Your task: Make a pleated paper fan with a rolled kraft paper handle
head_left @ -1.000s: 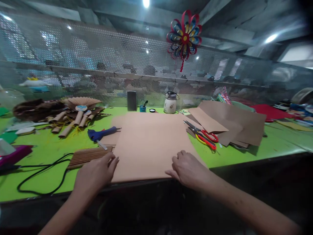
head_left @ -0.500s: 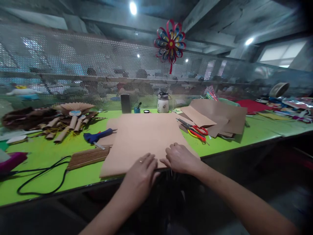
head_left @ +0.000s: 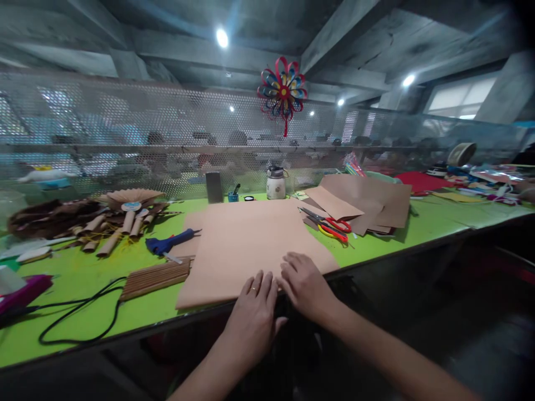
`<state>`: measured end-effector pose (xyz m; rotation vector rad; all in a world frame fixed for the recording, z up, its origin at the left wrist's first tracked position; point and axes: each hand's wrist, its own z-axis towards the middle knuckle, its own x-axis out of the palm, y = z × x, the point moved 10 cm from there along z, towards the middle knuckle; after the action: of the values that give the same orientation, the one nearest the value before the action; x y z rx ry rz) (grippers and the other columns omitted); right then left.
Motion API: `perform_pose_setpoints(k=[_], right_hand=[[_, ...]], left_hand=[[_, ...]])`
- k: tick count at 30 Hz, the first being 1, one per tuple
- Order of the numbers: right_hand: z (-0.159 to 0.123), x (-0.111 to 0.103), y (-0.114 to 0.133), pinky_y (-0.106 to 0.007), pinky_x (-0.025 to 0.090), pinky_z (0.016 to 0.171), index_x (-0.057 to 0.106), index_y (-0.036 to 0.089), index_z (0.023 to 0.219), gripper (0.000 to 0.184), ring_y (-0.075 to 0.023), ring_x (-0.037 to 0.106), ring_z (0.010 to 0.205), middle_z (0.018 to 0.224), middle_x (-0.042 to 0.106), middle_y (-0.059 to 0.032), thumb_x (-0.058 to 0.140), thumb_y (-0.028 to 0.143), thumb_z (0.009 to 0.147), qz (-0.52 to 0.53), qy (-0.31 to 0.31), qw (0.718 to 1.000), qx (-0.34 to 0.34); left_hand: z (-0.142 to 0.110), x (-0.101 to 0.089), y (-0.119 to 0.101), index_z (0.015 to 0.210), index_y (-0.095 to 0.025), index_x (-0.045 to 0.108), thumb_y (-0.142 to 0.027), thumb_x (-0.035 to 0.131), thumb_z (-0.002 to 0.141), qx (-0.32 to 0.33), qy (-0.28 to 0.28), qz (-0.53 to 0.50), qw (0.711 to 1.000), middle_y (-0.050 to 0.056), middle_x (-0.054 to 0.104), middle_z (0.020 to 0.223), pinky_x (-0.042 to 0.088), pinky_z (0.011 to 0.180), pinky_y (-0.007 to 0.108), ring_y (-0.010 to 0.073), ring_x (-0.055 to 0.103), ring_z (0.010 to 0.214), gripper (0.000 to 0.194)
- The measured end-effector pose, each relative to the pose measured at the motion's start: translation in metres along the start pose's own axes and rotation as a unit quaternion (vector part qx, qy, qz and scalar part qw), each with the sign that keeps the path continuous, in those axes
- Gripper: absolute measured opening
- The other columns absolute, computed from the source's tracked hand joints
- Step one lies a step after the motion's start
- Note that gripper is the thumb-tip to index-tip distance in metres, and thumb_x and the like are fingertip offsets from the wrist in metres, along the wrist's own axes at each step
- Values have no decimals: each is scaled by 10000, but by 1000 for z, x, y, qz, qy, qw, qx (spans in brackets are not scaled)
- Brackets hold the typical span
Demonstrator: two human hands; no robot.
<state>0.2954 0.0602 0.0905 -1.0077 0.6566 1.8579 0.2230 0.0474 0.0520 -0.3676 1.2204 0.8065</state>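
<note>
A large sheet of brown kraft paper [head_left: 246, 239] lies on the green table in front of me, its near edge along the table's front. My left hand [head_left: 257, 312] rests with its fingertips on that near edge, fingers stretched out and the thumb off to the side; a ring shows on one finger. Close to its right, my right hand [head_left: 307, 287] lies on the same edge, fingers extended over the paper. Neither hand grips anything that I can see. Two pairs of scissors [head_left: 330, 224], with red and yellow handles, lie just right of the sheet.
A blue glue gun [head_left: 170, 243] and a folded corrugated strip [head_left: 156, 277] lie left of the sheet, near a black cable [head_left: 79, 341]. Rolled paper tubes and a paper fan [head_left: 132, 196] are farther left. More brown paper [head_left: 388, 203] lies right. A bottle [head_left: 276, 184] stands behind.
My right hand has straightened its fingers from a more curled pose. The left thumb has come away from the paper's edge. The camera view has tilted up slightly; the sheet stays in place.
</note>
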Motion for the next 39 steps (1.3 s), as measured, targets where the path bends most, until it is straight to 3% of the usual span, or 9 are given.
perform_pose_setpoints(k=[3,7,12,20,29,39], right_hand=[[-27,-4,25,-478,407,1081,580,83,1204,312,-273,533,1182,1222,631,-166,445,108,924,87,-79,990,-75],[-46,-2,23,-537,386,1101,521,84,1307,422,-288,516,1240,1266,628,-165,453,65,891,106,-115,984,-85],[-50,4,16,-557,386,1094,488,104,1364,433,-294,495,1290,1331,608,-156,501,144,932,88,-95,987,-95],[-49,7,16,-555,388,1088,495,103,1370,483,-304,492,1299,1342,603,-170,519,111,888,87,-72,988,-103],[-56,-11,-20,-433,562,922,619,107,1175,272,-258,642,1134,1099,732,-153,541,66,917,74,-221,961,-151],[-76,-26,-61,-431,587,925,611,54,1206,308,-261,636,1171,1095,724,-200,470,19,934,9,-168,955,-246]], left_hand=[[0,0,-1,1359,-70,533,-277,558,873,2,2,4,1000,196,485,1457,393,1101,521,383,448,1348,529],[0,-1,-2,1374,-55,520,-228,495,887,-12,8,20,1000,197,478,1462,392,1098,526,386,445,1349,517],[-2,0,-4,1359,-77,542,-221,483,887,-10,3,33,999,184,478,1464,407,1087,512,378,450,1348,497],[-2,-1,-4,1364,-65,542,-213,462,878,-14,-7,35,999,187,485,1459,410,1079,523,383,455,1343,515],[-4,2,-6,1358,-37,535,-156,468,860,5,-34,78,996,211,502,1439,417,1048,542,396,475,1322,516],[-3,1,-4,1345,-46,547,-177,489,882,2,-53,57,997,201,525,1423,415,1032,517,381,499,1303,485]])
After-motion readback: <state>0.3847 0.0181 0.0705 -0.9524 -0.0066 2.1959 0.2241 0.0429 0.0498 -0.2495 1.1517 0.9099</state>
